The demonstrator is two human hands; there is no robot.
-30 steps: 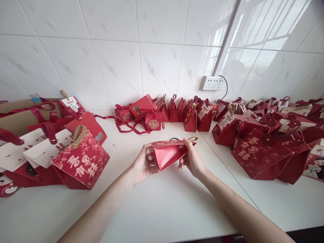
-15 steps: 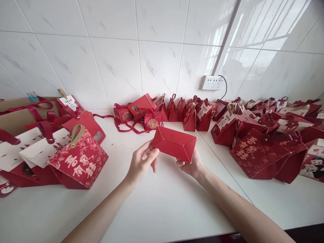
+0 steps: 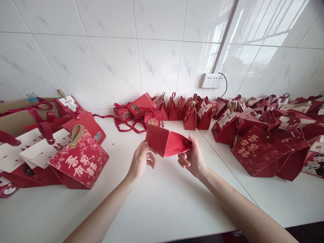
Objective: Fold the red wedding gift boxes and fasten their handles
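Note:
A red folded-paper gift box (image 3: 164,140) is held up between my two hands, above the white table. Its folded edges and a panel on the right side face me. My left hand (image 3: 140,160) grips the box's left end with the thumb on top, its other fingers curled below. At the right end, my right hand (image 3: 192,158) pinches the box, fingers bent underneath. Just behind it sits a small red box with a ribbon bow and gold emblem (image 3: 153,118).
On the left of the white table (image 3: 152,209) stand several red gift boxes (image 3: 82,160) with strap handles. Many more red boxes (image 3: 260,152) crowd the right side, and a row (image 3: 191,116) lines the tiled wall. A power strip (image 3: 213,81) hangs on the wall.
The box has been turned, so its flat rectangular face no longer shows and an angled edge with a side panel does. Both hands have shifted their hold; the right thumb now lies at its right end.

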